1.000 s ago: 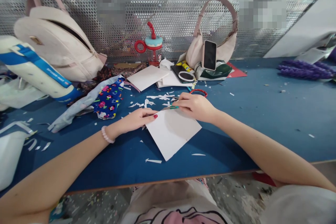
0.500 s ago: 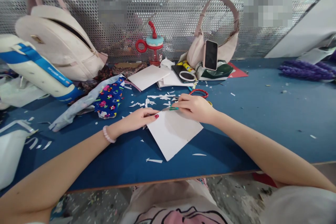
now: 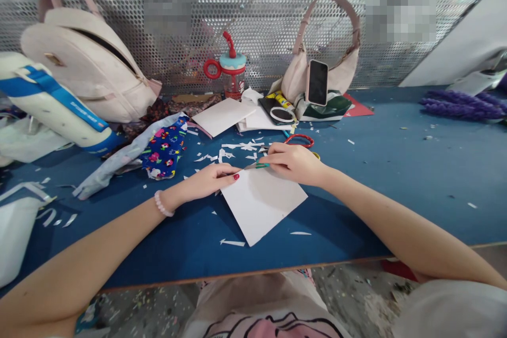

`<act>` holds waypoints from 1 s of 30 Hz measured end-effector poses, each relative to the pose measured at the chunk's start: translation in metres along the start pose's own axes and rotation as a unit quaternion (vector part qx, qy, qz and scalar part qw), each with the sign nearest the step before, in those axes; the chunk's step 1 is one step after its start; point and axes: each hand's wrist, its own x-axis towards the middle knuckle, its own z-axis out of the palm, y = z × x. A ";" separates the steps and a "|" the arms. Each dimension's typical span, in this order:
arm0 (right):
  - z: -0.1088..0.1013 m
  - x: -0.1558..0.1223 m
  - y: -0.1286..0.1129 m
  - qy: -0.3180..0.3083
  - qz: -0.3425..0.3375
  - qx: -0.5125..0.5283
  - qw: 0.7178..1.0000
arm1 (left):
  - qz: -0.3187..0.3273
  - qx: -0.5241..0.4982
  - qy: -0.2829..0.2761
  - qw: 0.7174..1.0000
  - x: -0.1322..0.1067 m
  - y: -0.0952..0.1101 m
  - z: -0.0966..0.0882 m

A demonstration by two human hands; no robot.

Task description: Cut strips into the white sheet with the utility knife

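Paper [image 3: 264, 203] lies centre-frame, left corner pinched in your left hand [image 3: 206, 179]; your right hand [image 3: 293, 162] curls at its top edge, grip unclear.

You face a perforated, silvery metal wall [image 3: 257, 5], bright in patches, rising behind a brown-edged blue table [image 3: 396, 169]; below you lies a grey floor [image 3: 154, 303], flecked pale.

A lidded cup [image 3: 233, 69] stands between backpack [image 3: 89, 71] and handbag [image 3: 293, 76].
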 end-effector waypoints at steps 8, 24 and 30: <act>-0.003 0.000 0.000 -0.014 -0.013 0.015 1.000 | -0.001 -0.001 0.002 1.000 0.001 0.000 0.001; -0.007 0.001 -0.001 -0.042 -0.036 0.034 0.998 | -0.025 -0.018 0.009 0.999 0.000 0.004 0.002; -0.007 0.000 0.001 -0.036 -0.029 0.022 0.999 | -0.029 -0.019 0.009 0.999 0.000 0.004 0.002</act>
